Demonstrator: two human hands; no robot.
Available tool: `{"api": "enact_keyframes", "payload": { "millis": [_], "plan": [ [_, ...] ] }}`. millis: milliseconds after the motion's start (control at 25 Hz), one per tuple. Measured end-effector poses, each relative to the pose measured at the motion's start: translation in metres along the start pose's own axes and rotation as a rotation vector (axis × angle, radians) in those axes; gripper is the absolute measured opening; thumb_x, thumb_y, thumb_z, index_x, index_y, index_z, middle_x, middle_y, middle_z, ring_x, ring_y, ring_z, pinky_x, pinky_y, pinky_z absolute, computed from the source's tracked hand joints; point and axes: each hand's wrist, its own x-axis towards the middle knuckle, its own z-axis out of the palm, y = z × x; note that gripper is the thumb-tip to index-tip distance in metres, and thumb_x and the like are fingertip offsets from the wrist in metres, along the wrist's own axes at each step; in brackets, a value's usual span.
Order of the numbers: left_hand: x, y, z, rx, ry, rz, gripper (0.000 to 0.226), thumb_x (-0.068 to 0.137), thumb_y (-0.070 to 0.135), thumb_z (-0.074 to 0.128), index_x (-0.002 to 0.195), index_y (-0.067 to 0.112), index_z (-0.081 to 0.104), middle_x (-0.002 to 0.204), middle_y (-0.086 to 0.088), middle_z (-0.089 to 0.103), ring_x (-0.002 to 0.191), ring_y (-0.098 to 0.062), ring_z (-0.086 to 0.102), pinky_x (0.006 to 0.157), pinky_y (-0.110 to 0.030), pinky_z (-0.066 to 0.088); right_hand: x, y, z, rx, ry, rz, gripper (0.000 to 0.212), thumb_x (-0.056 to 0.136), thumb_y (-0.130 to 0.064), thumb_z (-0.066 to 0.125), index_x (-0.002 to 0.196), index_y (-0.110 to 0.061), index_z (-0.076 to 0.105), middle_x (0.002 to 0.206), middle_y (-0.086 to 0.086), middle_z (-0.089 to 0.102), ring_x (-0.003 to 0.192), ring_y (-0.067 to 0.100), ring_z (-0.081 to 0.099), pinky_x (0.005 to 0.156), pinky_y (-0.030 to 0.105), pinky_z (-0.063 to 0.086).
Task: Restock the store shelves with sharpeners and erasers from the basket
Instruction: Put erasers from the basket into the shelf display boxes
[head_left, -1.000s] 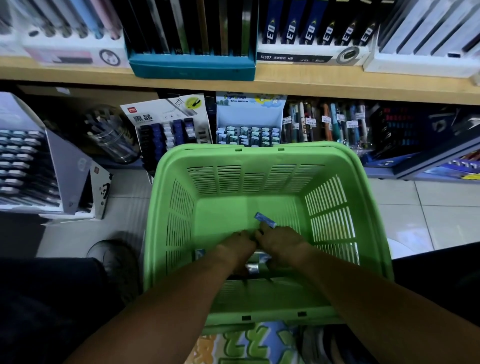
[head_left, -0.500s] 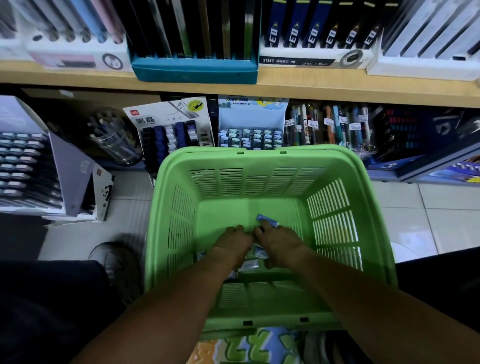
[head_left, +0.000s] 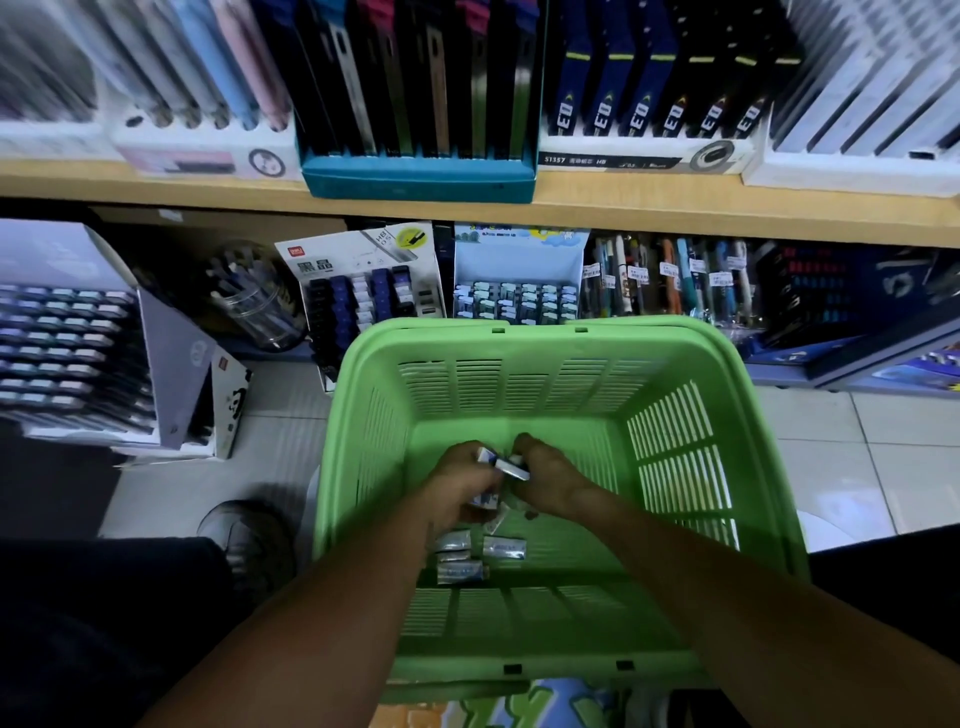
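Erasers (head_left: 511, 464), frame centre, inside basket (head_left: 670, 436): left hand (head_left: 457, 483) and right hand (head_left: 548, 475) each curled round some, gathering step; next, lift toward shelf boxes (head_left: 517, 301) above.

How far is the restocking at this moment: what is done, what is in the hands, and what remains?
Done: nothing can be confirmed; the pictures do not show what was already shelved. In hand: inside the green basket, the left hand and the right hand grip small blue-and-white packs. Left: a few wrapped packs lie on the basket floor, and the held ones must go to the shelf.
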Motion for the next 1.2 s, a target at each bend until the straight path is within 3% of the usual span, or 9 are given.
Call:
{"api": "enact_keyframes", "payload": {
  "millis": [80, 200, 280, 360, 440, 600, 800, 1080, 1200],
  "plan": [
    [-0.008, 0.009, -0.008, -0.195, -0.029, -0.035, 0.033, 0.076, -0.01, 0.045, 0.093, 0.009, 0.066, 0.105, -0.024, 0.067, 0.096, -0.034, 0.065, 0.075, -0.042, 0.061, -0.001, -0.016, -0.011, 0.086, 0.048, -0.024, 0.018, 0.089, -0.006, 0.065, 0.096, -0.008, 0.048, 0.09, 0.011, 0.058, 0.073, 0.023, 0.055, 0.044, 0.014, 0.036],
    [-0.021, 0.017, -0.021, -0.493, -0.23, -0.001, 0.028, 0.083, -0.001, 0.047, 0.099, 0.009, 0.068, 0.1, -0.017, 0.068, 0.094, -0.03, 0.063, 0.078, -0.043, 0.058, -0.003, -0.038, -0.029, 0.082, 0.1, -0.105, 0.016, 0.087, -0.005, 0.064, 0.1, -0.006, 0.055, 0.09, 0.011, 0.061, 0.083, 0.027, 0.06, 0.058, 0.028, 0.041],
    [-0.037, 0.028, -0.025, -0.579, -0.305, 0.012, 0.022, 0.092, 0.025, 0.057, 0.099, 0.008, 0.07, 0.096, -0.015, 0.069, 0.09, -0.027, 0.062, 0.08, -0.042, 0.057, -0.012, -0.054, -0.045, 0.036, 0.106, -0.141, 0.023, 0.087, -0.005, 0.063, 0.109, -0.009, 0.057, 0.097, 0.009, 0.065, 0.088, 0.027, 0.062, 0.065, 0.028, 0.044],
    [-0.048, 0.041, -0.022, -0.594, -0.288, -0.001, 0.05, 0.093, 0.055, 0.057, 0.102, 0.009, 0.073, 0.097, -0.016, 0.073, 0.093, -0.027, 0.063, 0.078, -0.041, 0.056, -0.024, -0.068, -0.061, -0.006, 0.118, -0.173, 0.028, 0.087, -0.004, 0.062, 0.114, -0.011, 0.057, 0.097, 0.005, 0.063, 0.087, 0.024, 0.061, 0.064, 0.023, 0.046],
    [-0.064, 0.053, -0.018, -0.661, -0.265, -0.005, 0.059, 0.088, 0.064, 0.057, 0.108, 0.01, 0.071, 0.098, -0.016, 0.074, 0.095, -0.027, 0.064, 0.077, -0.039, 0.055, -0.041, -0.085, -0.08, -0.061, 0.143, -0.223, 0.026, 0.085, -0.007, 0.065, 0.11, -0.014, 0.061, 0.091, -0.002, 0.057, 0.085, 0.019, 0.058, 0.06, 0.014, 0.039],
    [-0.097, 0.071, -0.024, -0.731, -0.274, 0.07, 0.038, 0.088, 0.053, 0.06, 0.095, 0.018, 0.071, 0.091, -0.006, 0.073, 0.088, -0.022, 0.064, 0.083, -0.035, 0.053, -0.073, -0.119, -0.113, -0.011, 0.139, -0.298, 0.048, 0.073, -0.024, 0.086, 0.115, -0.023, 0.063, 0.106, -0.006, 0.062, 0.096, 0.013, 0.06, 0.08, 0.023, 0.047],
    [-0.144, 0.085, -0.039, -0.73, -0.248, 0.182, 0.037, 0.096, 0.045, 0.049, 0.091, 0.015, 0.07, 0.082, -0.006, 0.073, 0.072, -0.02, 0.067, 0.069, -0.032, 0.057, -0.111, -0.145, -0.146, 0.008, 0.121, -0.362, 0.08, 0.06, -0.036, 0.094, 0.128, -0.03, 0.051, 0.122, -0.011, 0.051, 0.114, 0.009, 0.051, 0.103, 0.028, 0.042],
    [-0.174, 0.102, -0.058, -0.781, -0.248, 0.244, 0.031, 0.09, 0.037, 0.068, 0.097, 0.006, 0.07, 0.076, -0.008, 0.07, 0.048, -0.017, 0.062, 0.041, -0.021, 0.052, -0.13, -0.175, -0.173, 0.125, 0.15, -0.494, 0.073, 0.063, -0.022, 0.094, 0.126, -0.025, 0.057, 0.119, -0.01, 0.063, 0.106, 0.006, 0.063, 0.095, 0.02, 0.05],
    [-0.188, 0.115, -0.07, -0.834, -0.263, 0.356, 0.023, 0.084, 0.022, 0.076, 0.098, 0.005, 0.071, 0.08, -0.01, 0.072, 0.049, -0.016, 0.062, 0.041, -0.021, 0.053, -0.134, -0.185, -0.184, 0.264, 0.197, -0.522, 0.066, 0.064, -0.017, 0.093, 0.121, -0.021, 0.062, 0.114, -0.01, 0.069, 0.101, 0.003, 0.065, 0.095, 0.024, 0.052]
  ]
}}
